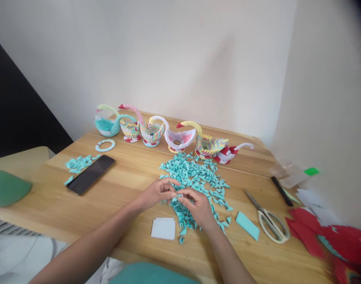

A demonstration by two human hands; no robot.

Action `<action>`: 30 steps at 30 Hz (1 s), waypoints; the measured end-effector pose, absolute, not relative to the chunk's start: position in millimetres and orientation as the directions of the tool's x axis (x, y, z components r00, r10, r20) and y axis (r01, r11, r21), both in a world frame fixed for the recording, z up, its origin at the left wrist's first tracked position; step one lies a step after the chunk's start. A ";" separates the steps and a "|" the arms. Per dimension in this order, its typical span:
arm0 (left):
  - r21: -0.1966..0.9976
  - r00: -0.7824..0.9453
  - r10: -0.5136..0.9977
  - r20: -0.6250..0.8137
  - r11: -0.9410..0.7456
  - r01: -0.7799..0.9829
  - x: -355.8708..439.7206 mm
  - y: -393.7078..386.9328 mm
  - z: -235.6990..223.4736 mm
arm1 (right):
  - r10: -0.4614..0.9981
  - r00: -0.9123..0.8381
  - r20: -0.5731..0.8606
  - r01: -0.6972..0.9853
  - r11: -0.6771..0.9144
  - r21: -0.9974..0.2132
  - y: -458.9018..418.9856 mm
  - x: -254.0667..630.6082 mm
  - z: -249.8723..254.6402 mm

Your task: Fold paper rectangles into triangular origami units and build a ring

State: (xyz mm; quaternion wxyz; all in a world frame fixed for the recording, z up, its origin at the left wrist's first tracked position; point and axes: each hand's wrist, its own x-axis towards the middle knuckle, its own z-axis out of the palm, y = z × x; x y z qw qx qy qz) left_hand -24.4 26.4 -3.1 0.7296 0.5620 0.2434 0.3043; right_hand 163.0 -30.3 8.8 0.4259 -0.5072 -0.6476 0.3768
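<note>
My left hand (157,193) and my right hand (198,206) meet over a spread pile of small folded turquoise paper triangles (188,171). Thumbs and fingers of both hands are pinched on a small turquoise paper piece (177,198), partly hidden by the fingertips. Just below my left hand lies a stack of white paper cards (163,228). To the right of my right hand is a stack of turquoise paper rectangles (247,225), with scissors (270,221) beyond it.
Several folded-paper swans (180,139) line the back of the wooden table (133,169). On the left are a paper ring (105,145), turquoise strips (80,163) and a phone (91,174). Red paper (307,228) and a black pen-like object (282,191) lie at right.
</note>
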 end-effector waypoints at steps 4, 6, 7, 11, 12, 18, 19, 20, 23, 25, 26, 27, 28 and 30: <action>0.981 0.661 0.748 0.060 0.078 -0.178 -23.4 19.7 5.5 | 1.000 -0.024 0.017 0.130 0.020 -0.991 -29.4 165.8 6.9; 0.988 0.599 0.786 0.154 -0.124 -0.091 -22.4 16.3 8.5 | 0.999 -0.033 -0.038 -0.008 -0.039 -0.999 -29.0 165.7 6.3; 0.968 0.567 0.794 0.220 -0.249 -0.028 -21.9 15.0 9.3 | 0.997 -0.047 -0.059 -0.071 -0.063 -0.995 -29.1 164.7 6.0; 0.807 0.538 0.711 0.454 -0.583 0.090 -21.4 13.3 8.0 | 0.989 -0.104 -0.104 -0.204 -0.123 -0.971 -31.7 155.8 5.1; 0.787 0.535 0.694 0.482 -0.611 0.083 -21.7 13.5 7.2 | 0.988 -0.109 -0.107 -0.207 -0.128 -0.970 -32.7 153.4 5.0; 0.796 0.431 0.717 0.548 -0.605 -0.006 -23.9 14.2 10.0 | 0.991 -0.079 -0.105 -0.183 -0.118 -0.976 -32.3 154.3 5.0; 0.803 0.417 0.725 0.549 -0.596 -0.021 -24.2 14.0 11.9 | 0.993 -0.059 -0.100 -0.159 -0.108 -0.981 -30.9 157.5 5.5; 0.815 0.407 0.740 0.536 -0.579 -0.022 -24.3 13.7 13.8 | 0.996 -0.030 -0.082 -0.105 -0.084 -0.991 -29.4 161.2 6.3; 0.872 0.421 0.807 0.414 -0.485 0.071 -23.6 12.7 17.1 | 0.994 0.037 0.106 0.259 0.092 -0.961 -25.9 171.4 9.5; 0.887 0.439 0.832 0.339 -0.438 0.144 -22.5 12.8 15.8 | 0.969 0.013 0.247 0.481 0.210 -0.851 -25.4 175.3 11.1; 0.886 0.449 0.834 0.322 -0.432 0.167 -21.9 13.2 14.4 | 0.960 0.003 0.279 0.533 0.234 -0.813 -25.6 176.3 11.5; 0.882 0.457 0.831 0.317 -0.435 0.181 -21.5 13.7 12.7 | 0.958 0.004 0.286 0.556 0.236 -0.797 -26.2 176.7 11.6; 0.876 0.464 0.826 0.319 -0.444 0.188 -21.1 14.4 10.9 | 0.961 0.015 0.276 0.556 0.221 -0.801 -26.8 176.7 11.6; 0.860 0.482 0.811 0.331 -0.469 0.199 -20.9 15.8 7.9 | 0.973 0.033 0.230 0.500 0.183 -0.846 -28.4 175.8 11.3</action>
